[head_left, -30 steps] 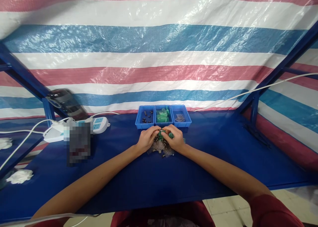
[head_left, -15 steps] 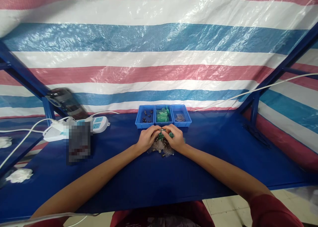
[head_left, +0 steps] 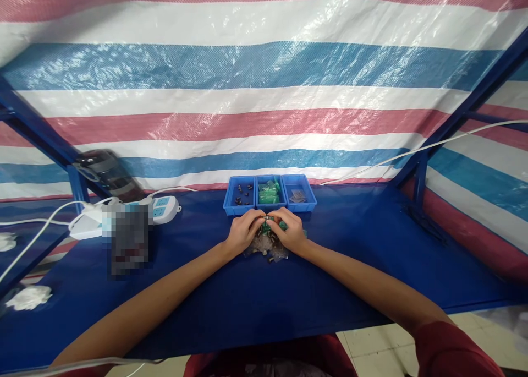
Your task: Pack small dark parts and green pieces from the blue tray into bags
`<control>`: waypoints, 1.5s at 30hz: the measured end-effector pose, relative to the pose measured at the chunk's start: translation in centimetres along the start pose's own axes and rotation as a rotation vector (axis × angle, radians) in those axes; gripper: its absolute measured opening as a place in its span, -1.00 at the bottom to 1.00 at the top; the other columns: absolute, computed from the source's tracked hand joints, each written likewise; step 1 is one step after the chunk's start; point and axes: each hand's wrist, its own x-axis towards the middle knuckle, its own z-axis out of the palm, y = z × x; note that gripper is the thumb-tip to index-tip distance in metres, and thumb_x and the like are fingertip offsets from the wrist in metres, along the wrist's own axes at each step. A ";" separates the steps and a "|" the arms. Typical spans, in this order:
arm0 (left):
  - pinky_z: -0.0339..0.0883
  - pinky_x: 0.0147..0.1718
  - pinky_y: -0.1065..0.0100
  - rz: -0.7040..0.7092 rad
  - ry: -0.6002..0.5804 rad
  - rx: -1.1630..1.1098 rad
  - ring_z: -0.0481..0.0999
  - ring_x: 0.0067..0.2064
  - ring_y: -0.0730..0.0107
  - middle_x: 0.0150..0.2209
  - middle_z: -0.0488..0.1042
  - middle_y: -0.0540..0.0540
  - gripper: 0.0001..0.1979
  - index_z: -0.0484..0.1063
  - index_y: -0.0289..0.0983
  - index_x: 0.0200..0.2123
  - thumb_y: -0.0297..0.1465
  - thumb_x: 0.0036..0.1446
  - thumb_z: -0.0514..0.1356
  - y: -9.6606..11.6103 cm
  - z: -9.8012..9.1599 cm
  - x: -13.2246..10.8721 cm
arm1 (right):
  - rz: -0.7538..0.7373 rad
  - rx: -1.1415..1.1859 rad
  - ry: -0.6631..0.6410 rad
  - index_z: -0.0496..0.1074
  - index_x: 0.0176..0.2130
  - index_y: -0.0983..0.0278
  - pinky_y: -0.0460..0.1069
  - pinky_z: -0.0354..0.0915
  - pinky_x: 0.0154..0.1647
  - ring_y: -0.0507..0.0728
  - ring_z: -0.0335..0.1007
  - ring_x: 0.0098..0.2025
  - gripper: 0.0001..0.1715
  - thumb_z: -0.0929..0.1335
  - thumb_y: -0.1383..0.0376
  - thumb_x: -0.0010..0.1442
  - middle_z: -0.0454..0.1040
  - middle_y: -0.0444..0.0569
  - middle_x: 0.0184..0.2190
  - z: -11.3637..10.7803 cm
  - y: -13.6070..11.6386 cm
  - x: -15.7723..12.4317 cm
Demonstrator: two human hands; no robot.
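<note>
My left hand (head_left: pixel 241 233) and my right hand (head_left: pixel 292 233) meet fingertip to fingertip over a mixed pile, both closed in a pinch. Between them is a small shiny metal piece (head_left: pixel 266 218), mostly covered by the fingers. Beneath the hands lies the pile of clear plastic bits (head_left: pixel 260 244), with green pieces and small dark metal fittings among them. One loose fitting (head_left: pixel 270 260) rests at its near edge. Just behind stand three joined blue bins: dark fittings in the left bin (head_left: pixel 226 201), green packets (head_left: pixel 269 194) in the middle, flat clear pieces (head_left: pixel 297 196) on the right.
To the left, a white power strip (head_left: pixel 165 208) with cables lies beside a blurred dark object (head_left: pixel 130 239). A dark bottle-like container (head_left: pixel 110 173) leans near the frame. White crumpled material (head_left: pixel 28 298) sits far left. A striped sheet (head_left: pixel 264 99) hangs behind the blue table (head_left: pixel 231 305).
The view has shifted slightly. Both hands stay together over the pile, and the small metal piece between the fingertips has turned a little.
</note>
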 end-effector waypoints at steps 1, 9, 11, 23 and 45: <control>0.31 -0.36 0.47 -0.001 0.000 0.002 0.46 -0.35 0.47 -0.32 0.47 -0.06 -0.79 0.36 -0.25 -0.14 -0.32 0.29 0.00 0.1 0.0 0.0 | -0.007 -0.001 -0.002 0.41 -0.24 0.28 -0.03 0.27 -0.39 0.06 0.27 -0.46 -0.81 0.27 0.23 0.25 0.32 -0.09 -0.54 0.0 0.0 0.0; 0.25 -0.37 0.43 -0.029 -0.011 -0.028 0.39 -0.38 0.47 -0.38 0.39 -0.05 -0.82 0.32 -0.29 -0.28 -0.35 0.28 -0.02 0.4 -0.3 0.1 | -0.045 0.030 -0.024 0.41 -0.34 0.29 -0.02 0.27 -0.39 0.06 0.31 -0.44 -0.83 0.27 0.29 0.25 0.40 -0.04 -0.48 -0.2 0.0 0.1; 0.24 -0.37 0.43 -0.017 -0.007 -0.057 0.39 -0.37 0.46 -0.39 0.38 -0.06 -0.81 0.31 -0.29 -0.34 -0.36 0.28 -0.02 0.4 -0.4 0.1 | -0.027 0.030 -0.027 0.41 -0.34 0.29 -0.02 0.27 -0.39 0.06 0.31 -0.44 -0.81 0.26 0.28 0.25 0.40 -0.04 -0.49 -0.2 -0.1 0.1; 0.30 -0.40 0.45 0.022 0.077 -0.008 0.43 -0.39 0.47 -0.34 0.46 -0.10 -0.84 0.37 -0.29 -0.32 -0.34 0.24 0.06 0.9 -0.7 0.3 | -0.018 0.023 -0.024 0.42 -0.32 0.28 0.00 0.30 -0.36 0.08 0.33 -0.43 -0.80 0.24 0.28 0.26 0.42 -0.02 -0.48 -0.1 0.0 0.0; 0.25 -0.53 0.48 -0.253 0.237 -0.121 0.30 -0.57 0.60 -0.32 0.45 -0.06 -0.82 0.42 -0.27 -0.24 -0.28 0.18 0.14 1.3 -0.9 0.9 | -0.016 0.022 -0.027 0.42 -0.29 0.27 0.00 0.30 -0.34 0.09 0.35 -0.41 -0.81 0.24 0.29 0.27 0.43 -0.01 -0.45 0.0 0.1 -0.1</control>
